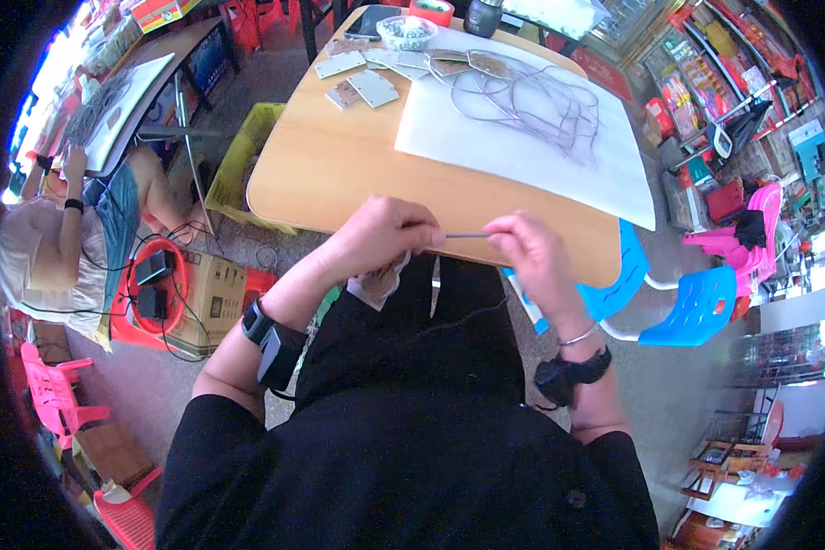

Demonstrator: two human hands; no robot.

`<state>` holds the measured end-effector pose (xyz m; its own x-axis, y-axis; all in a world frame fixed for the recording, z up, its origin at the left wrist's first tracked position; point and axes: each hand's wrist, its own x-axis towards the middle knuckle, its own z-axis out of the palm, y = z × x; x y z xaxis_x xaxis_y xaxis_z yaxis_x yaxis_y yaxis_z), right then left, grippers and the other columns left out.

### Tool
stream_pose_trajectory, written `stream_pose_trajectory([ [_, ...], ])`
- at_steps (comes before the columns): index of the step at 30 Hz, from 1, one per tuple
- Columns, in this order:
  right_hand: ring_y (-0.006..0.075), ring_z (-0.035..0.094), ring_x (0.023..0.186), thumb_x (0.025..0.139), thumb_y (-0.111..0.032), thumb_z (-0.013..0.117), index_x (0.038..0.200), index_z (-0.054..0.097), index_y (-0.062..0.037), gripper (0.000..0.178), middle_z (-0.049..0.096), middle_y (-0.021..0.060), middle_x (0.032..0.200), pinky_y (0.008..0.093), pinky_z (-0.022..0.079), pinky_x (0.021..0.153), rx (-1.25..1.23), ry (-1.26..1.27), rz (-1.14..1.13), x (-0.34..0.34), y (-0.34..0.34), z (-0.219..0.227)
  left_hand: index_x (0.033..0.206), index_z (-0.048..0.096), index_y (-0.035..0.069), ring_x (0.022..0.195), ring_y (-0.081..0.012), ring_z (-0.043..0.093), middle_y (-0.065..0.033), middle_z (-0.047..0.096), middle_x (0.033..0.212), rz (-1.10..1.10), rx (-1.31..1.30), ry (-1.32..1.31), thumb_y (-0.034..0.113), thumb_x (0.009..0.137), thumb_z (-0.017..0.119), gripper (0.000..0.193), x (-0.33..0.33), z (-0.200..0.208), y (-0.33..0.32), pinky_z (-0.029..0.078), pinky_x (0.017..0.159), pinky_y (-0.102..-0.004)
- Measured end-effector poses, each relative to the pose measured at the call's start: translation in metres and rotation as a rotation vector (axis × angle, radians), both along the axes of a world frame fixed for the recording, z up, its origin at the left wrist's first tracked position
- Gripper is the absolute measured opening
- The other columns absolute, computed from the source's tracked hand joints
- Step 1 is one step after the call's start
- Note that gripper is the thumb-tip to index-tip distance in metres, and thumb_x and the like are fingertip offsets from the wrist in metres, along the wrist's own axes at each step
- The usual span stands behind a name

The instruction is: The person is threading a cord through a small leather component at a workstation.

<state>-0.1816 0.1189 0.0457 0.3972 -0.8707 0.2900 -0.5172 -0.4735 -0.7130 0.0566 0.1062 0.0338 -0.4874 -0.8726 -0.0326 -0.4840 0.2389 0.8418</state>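
Between my two hands, just off the table's near edge, a short length of thin grey cord [467,236] is stretched level. My left hand [390,236] is closed, pinching its left end. The fingers of my right hand [530,249] pinch the right end. Below my left hand, near my lap, is a flat pale-edged piece with a brown face [376,284], partly covered by the hand; whether the hand touches it, I cannot tell. More thin grey cord [532,105] lies in loose loops on a white sheet [431,128] on the wooden table [321,170].
Several flat white-and-brown pieces [373,89] lie at the table's far left, beside a bowl of small beads [407,33]. Behind are a red ring [431,11] and a dark jar [483,16]. A blue stool [687,307] stands right, a yellow crate [238,170] left. Another person [64,238] sits far left.
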Motion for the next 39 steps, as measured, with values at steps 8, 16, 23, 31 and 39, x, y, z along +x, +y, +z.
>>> stream_pose_trajectory([
  [8,0.0239,0.062,0.073,0.081,-0.008,0.061,0.086,0.061,-0.0026,0.007,0.061,0.0098,0.077,0.0311,0.048,0.065,-0.195,-0.088,-0.286,0.002,-0.016,-0.011,0.098,0.065,0.0,0.078,-0.0095,0.058,-0.0023,0.064,0.083,-0.12,0.681,0.782,0.015,0.087,0.06,0.019,-0.015,0.003,-0.001,0.046,0.072,-0.0227],
  [16,0.0301,0.057,0.07,0.081,-0.009,0.058,0.082,0.059,-0.0046,0.004,0.056,0.0109,0.074,0.0386,0.046,0.062,-0.281,0.086,0.108,0.02,0.012,0.025,0.102,0.063,0.0,0.077,-0.0096,0.055,-0.0029,0.055,0.088,-0.013,0.206,0.442,0.014,0.086,0.06,0.021,-0.029,0.002,-0.009,0.046,0.069,-0.0231],
  [23,0.016,0.059,0.069,0.086,-0.008,0.058,0.085,0.059,-0.002,0.006,0.06,0.0066,0.075,0.0273,0.047,0.065,-0.092,-0.223,-0.076,0.011,0.0,0.01,0.092,0.059,0.001,0.057,-0.0075,0.053,-0.0009,0.054,0.071,-0.096,0.297,0.413,0.014,0.086,0.06,0.014,-0.04,0.013,-0.006,0.044,0.047,-0.0206],
  [31,0.0086,0.056,0.074,0.086,-0.007,0.061,0.09,0.059,-0.0014,0.007,0.061,0.0036,0.079,0.0237,0.047,0.068,0.169,-0.394,-0.165,0.016,0.004,0.001,0.094,0.058,0.001,0.046,-0.0078,0.054,-0.0006,0.054,0.061,0.142,0.274,0.494,0.013,0.088,0.054,0.013,-0.049,0.016,-0.004,0.043,0.038,-0.0204],
  [39,0.0121,0.057,0.069,0.084,-0.007,0.062,0.09,0.06,-0.0026,0.007,0.062,0.0057,0.077,0.0256,0.046,0.063,-0.107,-0.261,-0.189,0.013,-0.001,-0.002,0.093,0.058,0.003,0.039,-0.0089,0.051,-0.0014,0.055,0.061,0.115,0.279,0.519,0.014,0.087,0.055,0.013,-0.045,0.003,-0.009,0.041,0.035,-0.0213],
])
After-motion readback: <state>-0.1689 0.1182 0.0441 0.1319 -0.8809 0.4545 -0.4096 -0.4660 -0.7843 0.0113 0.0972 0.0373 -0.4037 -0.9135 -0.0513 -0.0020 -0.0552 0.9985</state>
